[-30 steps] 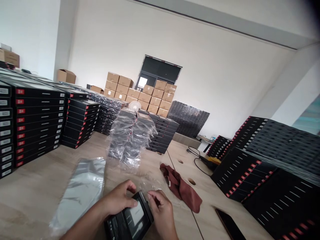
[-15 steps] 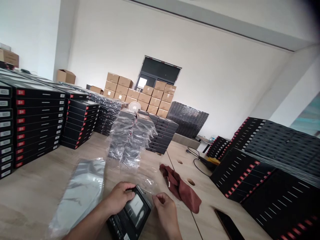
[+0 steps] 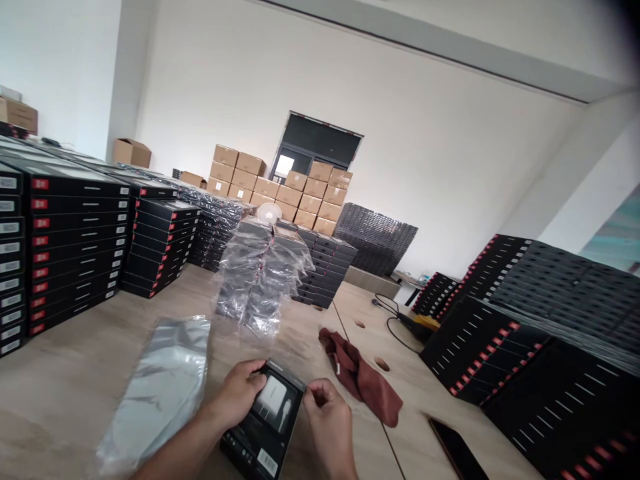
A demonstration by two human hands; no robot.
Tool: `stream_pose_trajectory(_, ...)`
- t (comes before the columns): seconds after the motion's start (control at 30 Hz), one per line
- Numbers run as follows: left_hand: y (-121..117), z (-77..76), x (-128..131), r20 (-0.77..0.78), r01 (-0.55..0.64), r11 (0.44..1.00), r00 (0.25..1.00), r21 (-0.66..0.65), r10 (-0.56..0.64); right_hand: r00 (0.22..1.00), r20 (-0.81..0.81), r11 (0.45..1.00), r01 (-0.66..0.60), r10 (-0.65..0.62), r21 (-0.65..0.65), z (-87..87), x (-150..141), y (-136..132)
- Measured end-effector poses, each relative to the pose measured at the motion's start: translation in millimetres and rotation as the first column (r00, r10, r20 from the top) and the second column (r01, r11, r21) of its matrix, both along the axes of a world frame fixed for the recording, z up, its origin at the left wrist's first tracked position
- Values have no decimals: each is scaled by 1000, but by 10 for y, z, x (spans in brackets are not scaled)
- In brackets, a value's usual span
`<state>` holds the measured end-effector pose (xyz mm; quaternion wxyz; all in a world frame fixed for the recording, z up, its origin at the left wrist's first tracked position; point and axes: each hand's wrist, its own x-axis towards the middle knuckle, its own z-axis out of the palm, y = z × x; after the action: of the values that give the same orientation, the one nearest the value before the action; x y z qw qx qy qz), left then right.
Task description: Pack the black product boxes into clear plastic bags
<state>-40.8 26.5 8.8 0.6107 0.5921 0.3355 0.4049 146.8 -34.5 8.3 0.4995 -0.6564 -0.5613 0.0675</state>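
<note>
A black retail box (image 3: 264,419) with a printed white charger and cable on its face and a barcode at the near end lies tilted under my hands. My left hand (image 3: 237,393) grips its upper left edge. My right hand (image 3: 326,419) is curled right beside its right edge, with no clear hold on it. Thin clear plastic film (image 3: 293,360) lies just beyond the box. A silvery translucent bag (image 3: 159,390) lies to the left of my left forearm.
A plastic-wrapped stack of boxes (image 3: 255,280) stands ahead on the wooden table (image 3: 60,400). A maroon cloth (image 3: 361,377) lies to the right, a dark phone (image 3: 456,452) near the front. Stacks of black boxes (image 3: 75,233) flank the table, with cardboard cartons (image 3: 280,190) behind.
The black box has rotated in my hands, its printed face and barcode end now turned more toward me. My right hand has shifted from its face to beside its right edge.
</note>
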Motion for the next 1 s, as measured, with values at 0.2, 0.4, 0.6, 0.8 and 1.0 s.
stream_pose_trajectory(0.2, 26, -38, 8, -19, -85, 996, 996, -1, 85, 995, -23, 994, -96, 97, 61, 47, -55, -26)
stream_pose_trajectory(0.4, -68, 3, 75, 114, -174, 980, 980, 94, 163, 852, -488, 981, -187, 191, 57, 171, -147, -68)
stream_pose_trajectory(0.6, -114, 262, -19, 351, -26, 992, 936, 125, -20, 814, -510, 959, -205, 278, 195, 304, -69, -92)
stream_pose_trajectory(0.8, -11, 322, -214, -20, 17, 968, 1000, 251, -13, 822, -398, 900, -435, 408, 24, 387, -18, -159)
stream_pose_trajectory(1.0, 26, 107, -285, -469, 101, 952, 882, 290, 49, 874, -243, 870, -464, 421, -163, 297, -41, -217)
